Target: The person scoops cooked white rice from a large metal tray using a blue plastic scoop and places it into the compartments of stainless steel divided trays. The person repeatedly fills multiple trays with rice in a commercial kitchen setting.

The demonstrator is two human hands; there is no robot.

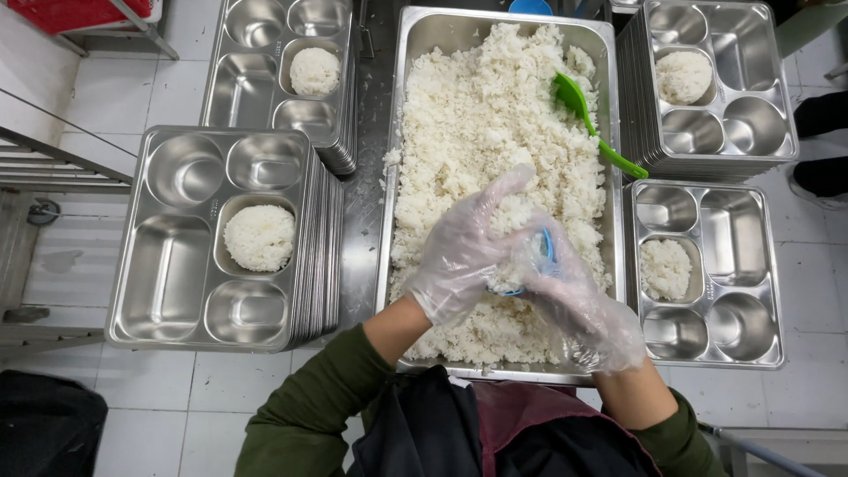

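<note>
Nearest, a person's two forearms in dark green sleeves, both hands in clear plastic gloves, over the near half of the rice pan (pixel 415 53).

Item: left hand (pixel 464 252). Fingers curved together and pressed down on a lump of rice, over the mouth of the cup held by the other hand.

Item: right hand (pixel 574 296). Clamped around a small blue cup (pixel 546 247); only a strip of its blue rim shows through the glove. How the cup is tilted cannot be told.

Item: rice pan. Deep rectangular steel pan, long axis running near to far, heaped with cooked white rice (pixel 495 115). Loose grains lie on the bench just off its left edge.

Item: green rice paddle (pixel 587 119). Lies on the rice by the pan's far right corner; long axis slanted, blade toward the far left and sunk in the rice, handle reaching past the pan's right rim.

Item: near left tray stack (pixel 168 283). Compartmented steel trays; one round mound of rice in the middle compartment of the top tray.

Item: near right tray stack (pixel 738 265). One flatter portion of rice in a left-side compartment.

Item: far left tray stack (pixel 247 79). One rice mound in the top tray.

Item: far right tray stack (pixel 751 79). One rice mound, likewise.
</note>
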